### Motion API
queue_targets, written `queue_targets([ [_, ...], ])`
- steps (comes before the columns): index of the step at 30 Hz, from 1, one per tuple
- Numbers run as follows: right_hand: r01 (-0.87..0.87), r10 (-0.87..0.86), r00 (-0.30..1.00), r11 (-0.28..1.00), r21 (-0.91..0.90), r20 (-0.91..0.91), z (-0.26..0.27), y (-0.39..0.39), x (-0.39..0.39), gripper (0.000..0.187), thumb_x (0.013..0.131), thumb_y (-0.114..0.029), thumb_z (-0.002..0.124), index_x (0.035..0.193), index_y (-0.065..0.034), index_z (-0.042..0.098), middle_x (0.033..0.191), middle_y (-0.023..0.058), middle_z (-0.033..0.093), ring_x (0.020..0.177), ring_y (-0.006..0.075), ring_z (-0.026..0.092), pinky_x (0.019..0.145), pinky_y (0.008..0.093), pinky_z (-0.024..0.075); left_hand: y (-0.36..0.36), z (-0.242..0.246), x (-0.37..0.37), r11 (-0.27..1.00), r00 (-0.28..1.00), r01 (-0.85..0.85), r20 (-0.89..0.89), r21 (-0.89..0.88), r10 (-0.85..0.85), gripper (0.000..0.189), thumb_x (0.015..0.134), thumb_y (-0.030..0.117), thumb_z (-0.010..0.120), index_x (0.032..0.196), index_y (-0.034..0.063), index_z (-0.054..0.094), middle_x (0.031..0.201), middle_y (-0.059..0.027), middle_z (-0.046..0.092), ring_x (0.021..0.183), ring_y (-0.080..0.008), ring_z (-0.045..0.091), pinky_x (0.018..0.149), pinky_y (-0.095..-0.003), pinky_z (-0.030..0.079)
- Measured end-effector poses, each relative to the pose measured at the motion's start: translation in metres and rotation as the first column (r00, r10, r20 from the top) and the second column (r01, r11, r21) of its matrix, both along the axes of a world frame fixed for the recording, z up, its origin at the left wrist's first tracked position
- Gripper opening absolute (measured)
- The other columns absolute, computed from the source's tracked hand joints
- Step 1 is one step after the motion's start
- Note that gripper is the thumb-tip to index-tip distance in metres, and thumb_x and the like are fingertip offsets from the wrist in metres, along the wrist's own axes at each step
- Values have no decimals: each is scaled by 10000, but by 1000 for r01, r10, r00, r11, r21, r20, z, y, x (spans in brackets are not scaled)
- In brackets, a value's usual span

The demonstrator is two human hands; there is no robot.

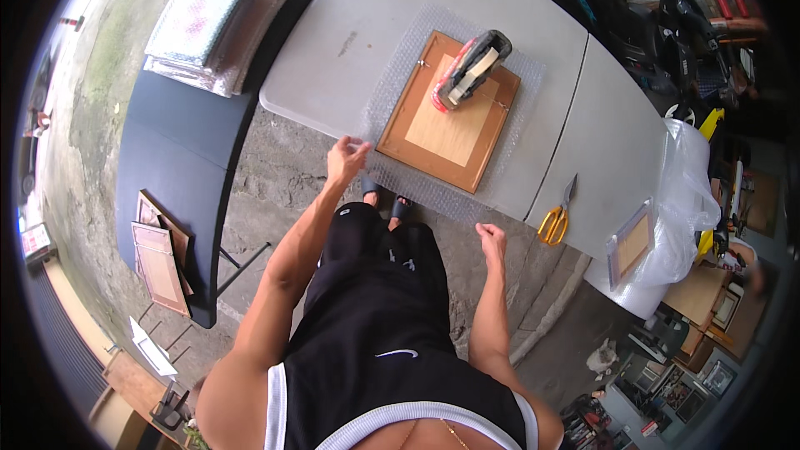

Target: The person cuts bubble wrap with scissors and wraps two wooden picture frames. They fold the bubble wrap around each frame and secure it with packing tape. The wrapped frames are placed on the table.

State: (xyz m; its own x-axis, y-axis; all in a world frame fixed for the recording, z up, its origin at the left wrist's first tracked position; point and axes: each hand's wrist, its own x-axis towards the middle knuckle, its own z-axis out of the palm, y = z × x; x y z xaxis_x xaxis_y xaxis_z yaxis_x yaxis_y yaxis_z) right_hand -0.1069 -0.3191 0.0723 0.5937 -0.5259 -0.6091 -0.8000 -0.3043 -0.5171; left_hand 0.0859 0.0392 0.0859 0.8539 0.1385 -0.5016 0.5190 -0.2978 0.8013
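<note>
A sheet of bubble wrap (425,192) is spread on the grey folding table, its near edge reaching past the table's rim. On it lies a picture frame (400,137), back side up, with brown borders, a lighter wooden panel and metal hangers. A tape dispenser (472,72) with a red and black body rests on the frame's back. My left hand (347,161) pinches the sheet's near left corner, beside the frame. At the near right corner, my right hand (492,242) has its fingers closed on the sheet's edge.
Yellow-handled scissors (555,223) lie on the grey table (312,78) at right. Beyond them are a small wrapped frame (631,244) and a bubble wrap roll (678,200). The dark table (181,112) at left bears wrapped items (200,25) and small frames (156,256).
</note>
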Motion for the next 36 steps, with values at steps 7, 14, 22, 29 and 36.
queue_targets([
  [7, -408, 548, 447, 828, -384, 707, 59, 109, 140, 172, 714, -181, 736, 792, -68, 631, 781, 66, 594, 746, 253, 564, 711, 365, 443, 9, -26, -15, 990, 973, -37, 229, 138, 5, 222, 829, 229, 638, 920, 29, 666, 502, 30, 404, 475, -40, 345, 435, -242, 286],
  [14, -734, 791, 32, 434, -523, 611, 14, 161, 210, 288, 572, -205, 777, 770, -130, 583, 888, 7, 486, 957, 210, 469, 873, 388, 339, 7, -22, -27, 998, 975, -29, 222, 50, 17, 210, 869, 176, 624, 971, -4, 659, 637, 94, 486, 575, -2, 377, 494, -177, 309],
  [22, -745, 741, 112, 504, -437, 663, 7, 152, 204, 426, 542, -141, 791, 909, -172, 576, 1080, 56, 461, 1064, 251, 453, 868, 419, 353, -21, 1, -48, 986, 891, 25, 444, 163, -96, 185, 842, 104, 644, 999, 11, 670, 625, 12, 565, 552, -11, 430, 474, -201, 361],
  [29, -703, 784, -69, 401, -587, 617, 2, 151, 208, 314, 578, -162, 760, 856, -177, 615, 1246, 76, 433, 1232, 288, 373, 901, 441, 335, -39, -17, -65, 751, 637, 111, 533, 651, -557, 389, 723, 45, 645, 1107, 101, 620, 604, -23, 501, 512, -178, 547, 490, -316, 457],
  [36, -746, 737, -5, 447, -493, 676, 0, 159, 213, 166, 641, -278, 732, 640, -155, 620, 1056, -5, 558, 1145, 223, 461, 908, 420, 311, -27, -41, -75, 663, 548, 100, 515, 742, -659, 518, 622, 52, 630, 1138, 100, 610, 660, 25, 433, 608, -132, 494, 518, -286, 453],
])
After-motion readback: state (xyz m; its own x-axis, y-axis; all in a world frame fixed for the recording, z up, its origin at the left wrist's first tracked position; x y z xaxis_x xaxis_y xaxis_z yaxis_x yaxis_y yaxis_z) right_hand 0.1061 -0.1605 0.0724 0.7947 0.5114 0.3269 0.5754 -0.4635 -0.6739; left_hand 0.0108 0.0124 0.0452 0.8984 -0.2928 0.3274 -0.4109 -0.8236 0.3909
